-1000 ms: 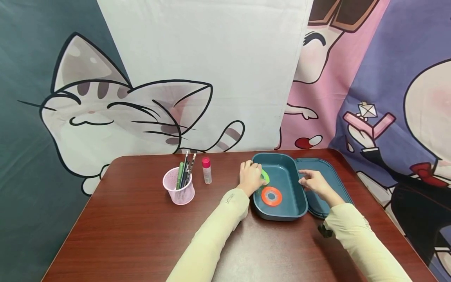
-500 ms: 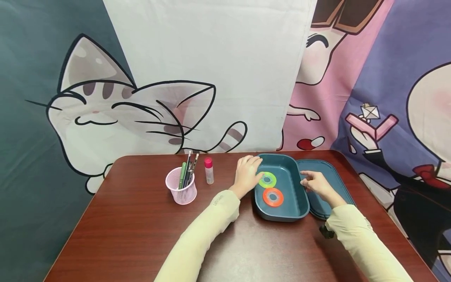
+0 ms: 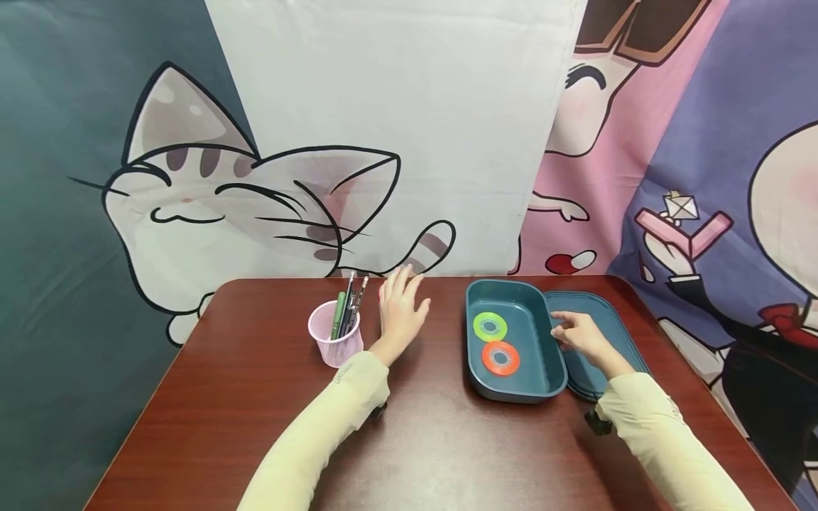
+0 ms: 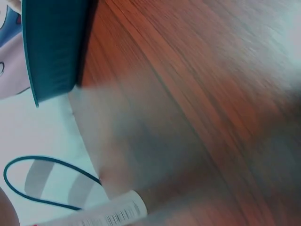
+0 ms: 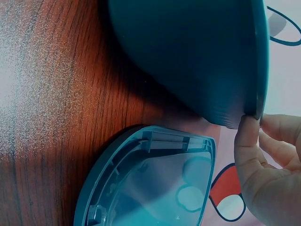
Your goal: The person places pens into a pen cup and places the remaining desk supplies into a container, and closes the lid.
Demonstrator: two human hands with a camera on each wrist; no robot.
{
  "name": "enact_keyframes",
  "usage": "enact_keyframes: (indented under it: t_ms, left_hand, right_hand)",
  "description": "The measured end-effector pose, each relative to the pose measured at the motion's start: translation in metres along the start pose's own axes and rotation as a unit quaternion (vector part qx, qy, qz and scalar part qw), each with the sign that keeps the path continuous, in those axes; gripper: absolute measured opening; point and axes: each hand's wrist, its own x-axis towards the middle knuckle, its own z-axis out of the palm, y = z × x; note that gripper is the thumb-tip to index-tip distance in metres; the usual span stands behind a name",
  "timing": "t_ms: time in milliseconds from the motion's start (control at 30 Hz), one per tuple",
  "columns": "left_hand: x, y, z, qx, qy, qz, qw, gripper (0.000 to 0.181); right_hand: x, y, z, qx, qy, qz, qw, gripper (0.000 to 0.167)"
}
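- Fingers of the left hand are extended and spread, well left of the box; they grip nothing visible, and contact with the glue stick cannot be told.
- Two tape rolls, one green and one orange, lie flat inside the box, near its left wall, so that part of the packing looks done.
- Left of the box, the glue stick is mostly hidden behind the left hand in the head view; the cup of pens is farther left on the bench. The glue stick seems the likeliest item left.
- Right of the box lies its lid, not yet fitted.
- Right hand: thumb and forefinger pinch the box's right rim, apparently steadying it.
- Left forearm slants forward, left of the box; right forearm angles in from its near right.
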Motion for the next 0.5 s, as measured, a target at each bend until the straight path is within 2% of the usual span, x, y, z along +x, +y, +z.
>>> enact_keyframes:
  t_ms: [167,300,500]
  left_hand:
    - [-0.006,-0.01,-0.008,-0.015,-0.027,-0.059,0.9978,0.053]
    - [-0.01,-0.017,-0.011,-0.036,-0.032,-0.097,0.9942,0.057]
    - [-0.014,-0.027,-0.011,-0.069,-0.04,-0.163,0.9833,0.064]
  right_hand:
    - [0.0,0.0,0.0,-0.003,0.0,0.007,1.0,0.047]
    - [0.001,0.0,-0.001,-0.004,0.002,0.009,0.9999,0.047]
    - [0.001,-0.001,0.0,-0.005,-0.001,0.009,0.9999,0.048]
